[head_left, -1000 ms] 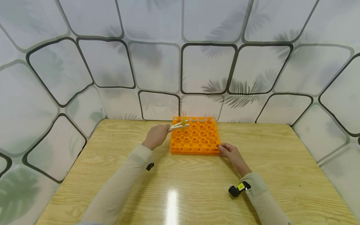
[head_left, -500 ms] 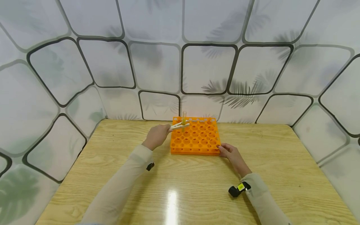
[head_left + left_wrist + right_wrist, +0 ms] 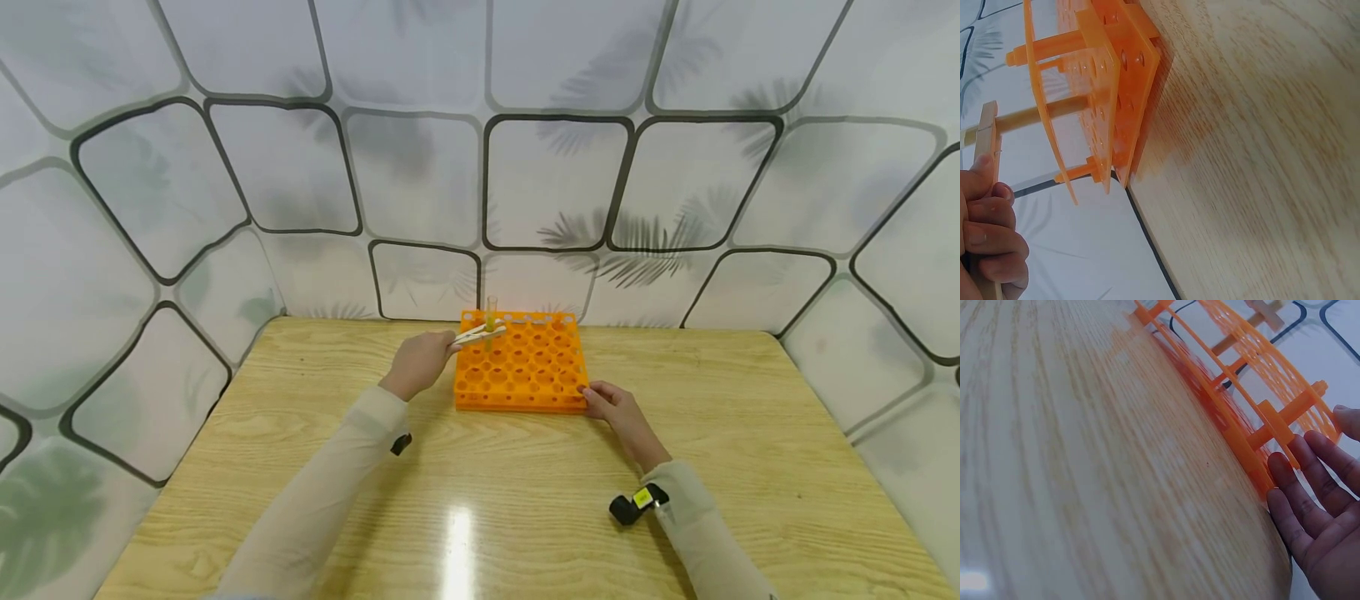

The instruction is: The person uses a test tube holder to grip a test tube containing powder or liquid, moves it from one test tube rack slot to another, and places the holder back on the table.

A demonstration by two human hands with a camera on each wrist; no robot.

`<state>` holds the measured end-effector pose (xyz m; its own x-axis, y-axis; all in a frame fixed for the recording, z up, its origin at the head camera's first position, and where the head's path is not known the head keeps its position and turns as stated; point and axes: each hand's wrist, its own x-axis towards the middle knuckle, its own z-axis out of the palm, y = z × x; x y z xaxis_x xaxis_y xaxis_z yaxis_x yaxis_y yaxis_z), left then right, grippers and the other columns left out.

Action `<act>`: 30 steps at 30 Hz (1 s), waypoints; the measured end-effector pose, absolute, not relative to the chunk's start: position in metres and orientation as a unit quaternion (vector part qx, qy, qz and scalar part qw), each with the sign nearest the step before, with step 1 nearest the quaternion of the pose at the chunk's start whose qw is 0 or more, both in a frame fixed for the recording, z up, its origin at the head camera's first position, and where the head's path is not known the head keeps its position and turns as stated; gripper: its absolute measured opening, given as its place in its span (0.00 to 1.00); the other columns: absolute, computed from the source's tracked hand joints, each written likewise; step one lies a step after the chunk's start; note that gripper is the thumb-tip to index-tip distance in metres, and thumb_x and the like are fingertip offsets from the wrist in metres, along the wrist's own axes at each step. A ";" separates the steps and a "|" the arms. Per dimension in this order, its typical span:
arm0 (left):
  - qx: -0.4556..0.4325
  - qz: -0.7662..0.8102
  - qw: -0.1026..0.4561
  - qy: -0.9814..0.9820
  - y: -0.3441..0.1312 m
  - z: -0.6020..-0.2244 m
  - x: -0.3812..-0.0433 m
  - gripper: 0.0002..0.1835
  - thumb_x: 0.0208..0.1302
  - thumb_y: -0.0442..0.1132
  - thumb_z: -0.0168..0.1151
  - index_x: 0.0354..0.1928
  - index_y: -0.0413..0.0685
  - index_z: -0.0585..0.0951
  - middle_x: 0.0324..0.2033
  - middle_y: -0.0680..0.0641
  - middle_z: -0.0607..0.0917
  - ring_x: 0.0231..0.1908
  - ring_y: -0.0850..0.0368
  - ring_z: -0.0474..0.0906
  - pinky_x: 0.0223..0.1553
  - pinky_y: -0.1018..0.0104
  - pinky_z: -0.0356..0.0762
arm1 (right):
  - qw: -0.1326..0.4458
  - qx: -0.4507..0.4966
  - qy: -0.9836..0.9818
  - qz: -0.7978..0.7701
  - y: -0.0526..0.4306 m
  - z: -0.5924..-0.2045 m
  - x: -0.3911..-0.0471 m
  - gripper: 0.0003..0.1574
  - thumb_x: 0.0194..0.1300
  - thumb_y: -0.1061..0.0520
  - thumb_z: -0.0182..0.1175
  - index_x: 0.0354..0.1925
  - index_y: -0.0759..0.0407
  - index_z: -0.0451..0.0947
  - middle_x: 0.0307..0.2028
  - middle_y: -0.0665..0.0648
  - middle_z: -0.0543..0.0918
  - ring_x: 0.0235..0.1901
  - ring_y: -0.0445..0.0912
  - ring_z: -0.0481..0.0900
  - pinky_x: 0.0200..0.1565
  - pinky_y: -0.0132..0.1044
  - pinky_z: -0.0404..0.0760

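My left hand (image 3: 420, 365) grips a pale wooden test tube clamp (image 3: 471, 336), its fingers curled round the handle in the left wrist view. The clamp's jaws sit around a clear test tube (image 3: 491, 305) with yellow liquid. That tube stands upright through a hole near the back left of the orange test tube rack (image 3: 521, 402); in the left wrist view its lower part (image 3: 1025, 119) passes below the top plate. At the rack's front right corner my right hand (image 3: 617, 414) holds the edge, thumb on the top plate and fingers (image 3: 1291, 472) against the side.
The rack rests on a light wood-grain table (image 3: 540, 483) near its back edge. A patterned curtain wall (image 3: 555, 183) rises right behind and along both sides. Black wrist cameras sit on the left wrist (image 3: 401, 443) and right wrist (image 3: 626, 509).
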<state>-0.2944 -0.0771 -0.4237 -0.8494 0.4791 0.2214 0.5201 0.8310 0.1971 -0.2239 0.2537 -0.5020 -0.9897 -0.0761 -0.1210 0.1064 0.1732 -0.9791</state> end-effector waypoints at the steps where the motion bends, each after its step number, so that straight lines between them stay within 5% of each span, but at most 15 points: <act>1: -0.262 -0.126 0.082 -0.953 -0.077 -0.424 -0.295 0.14 0.69 0.44 0.52 0.26 0.46 0.70 0.14 0.51 0.64 0.15 0.59 0.58 0.19 0.68 0.57 | 0.071 0.009 0.762 -0.643 0.254 -0.502 -0.224 0.31 0.70 0.46 0.52 0.54 0.73 0.68 0.41 0.40 0.77 0.39 0.29 0.77 0.43 0.27 0.79; 30: -0.264 -0.109 0.074 -0.956 -0.079 -0.421 -0.293 0.14 0.69 0.46 0.52 0.28 0.47 0.71 0.14 0.52 0.65 0.14 0.60 0.57 0.17 0.70 0.54 | 0.074 0.007 0.773 -0.630 0.253 -0.499 -0.222 0.30 0.71 0.48 0.51 0.56 0.74 0.67 0.46 0.48 0.77 0.39 0.30 0.78 0.45 0.29 0.79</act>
